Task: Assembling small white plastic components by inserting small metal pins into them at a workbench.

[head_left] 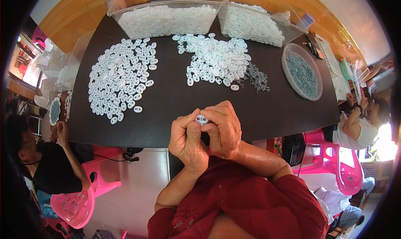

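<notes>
A small white oval plastic piece with two dark holes (201, 120) is pinched between the fingertips of my left hand (190, 145) and my right hand (224, 130), near the front edge of the dark table. Both hands are closed, and my fingers cover the piece's sides. Beyond them lies a heap of similar white pieces (215, 59), with a small pile of grey screws (257, 78) at its right edge. To the left, many more white pieces (117, 80) are spread out, mostly flat with their holes showing.
Two clear plastic bins (165, 7) (288, 28) full of white pieces stand along the back. A round clear dish (285, 71) of grey screws sits at the right. People work at left (52, 168) and right (361, 128). Pink plastic stools (75, 205) stand beside the table.
</notes>
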The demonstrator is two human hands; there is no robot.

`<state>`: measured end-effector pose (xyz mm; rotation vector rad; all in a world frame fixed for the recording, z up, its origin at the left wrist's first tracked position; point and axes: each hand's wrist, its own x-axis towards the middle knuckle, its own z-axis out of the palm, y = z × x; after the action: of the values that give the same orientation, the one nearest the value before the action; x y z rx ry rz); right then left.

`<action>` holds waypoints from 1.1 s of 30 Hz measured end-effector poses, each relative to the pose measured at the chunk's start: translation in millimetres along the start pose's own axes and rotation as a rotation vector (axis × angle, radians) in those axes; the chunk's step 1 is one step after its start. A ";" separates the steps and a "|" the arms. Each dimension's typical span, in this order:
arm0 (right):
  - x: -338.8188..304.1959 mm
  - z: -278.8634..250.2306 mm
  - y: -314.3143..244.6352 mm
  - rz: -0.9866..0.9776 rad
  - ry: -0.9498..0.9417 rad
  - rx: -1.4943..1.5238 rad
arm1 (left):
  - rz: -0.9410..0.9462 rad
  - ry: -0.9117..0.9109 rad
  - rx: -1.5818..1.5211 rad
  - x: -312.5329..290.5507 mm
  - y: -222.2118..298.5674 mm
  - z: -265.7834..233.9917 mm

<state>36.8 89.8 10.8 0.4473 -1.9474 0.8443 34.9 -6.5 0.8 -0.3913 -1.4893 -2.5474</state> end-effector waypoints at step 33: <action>6.0 -6.6 2.8 -0.012 0.019 0.044 | 0.013 -0.009 -0.031 -1.6 2.8 12.6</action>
<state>36.1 96.7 17.1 0.4750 -1.9101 0.8821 38.9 3.2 8.5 -0.4159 -1.4468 -2.5650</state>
